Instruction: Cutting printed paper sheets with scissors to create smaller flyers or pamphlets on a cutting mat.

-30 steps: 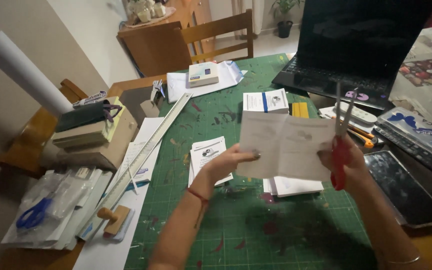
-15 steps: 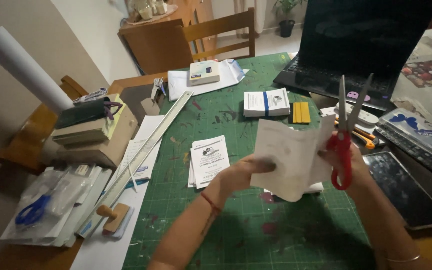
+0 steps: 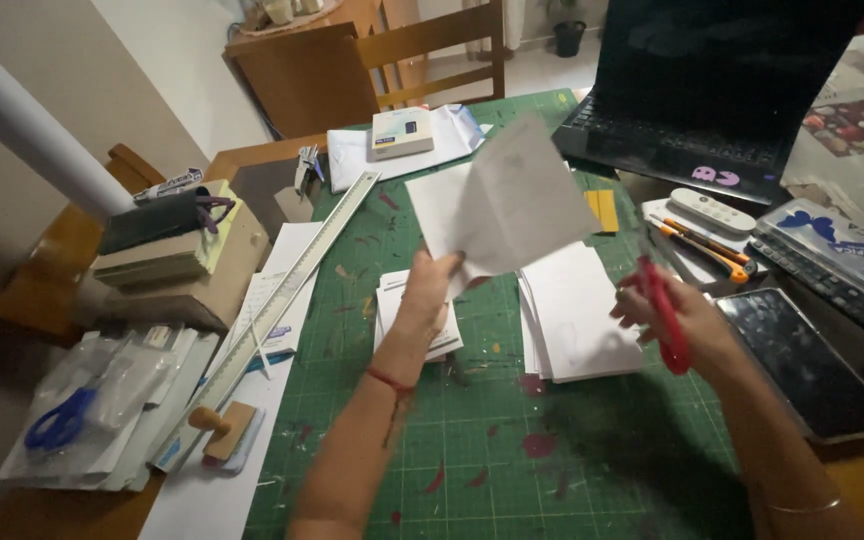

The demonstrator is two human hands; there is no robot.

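The left hand (image 3: 430,285) pinches the lower edge of a white sheet of paper (image 3: 500,205), fingers pressed together on it, and the sheet stands lifted off the table, fanning up and to the right above the green cutting mat (image 3: 472,440). The paper is blurred, so what is printed on it I cannot tell. A thin red cord sits around that wrist.

Over on the other side, the right hand (image 3: 677,315) is wrapped around the handles of red scissors (image 3: 664,310), held above the mat, just beside the right edge of a stack of white paper (image 3: 577,310) (the blades are too blurred to say whether they are spread or together). The two hands are well apart, and the scissors do not touch the lifted sheet.

Under the left hand lies a small pile of printed cards (image 3: 407,315). A long metal ruler (image 3: 282,310) runs slantwise along the mat's left edge, with a wooden-handled stamp (image 3: 220,428) near its lower end and blue scissors in a clear bag (image 3: 72,415) further left. To the right of the right hand lies a dark tablet (image 3: 802,365), face up. Beyond it sit a white remote (image 3: 712,210) and an orange-handled cutter (image 3: 707,245), and an open black laptop (image 3: 712,90) stands at the far end of the mat.
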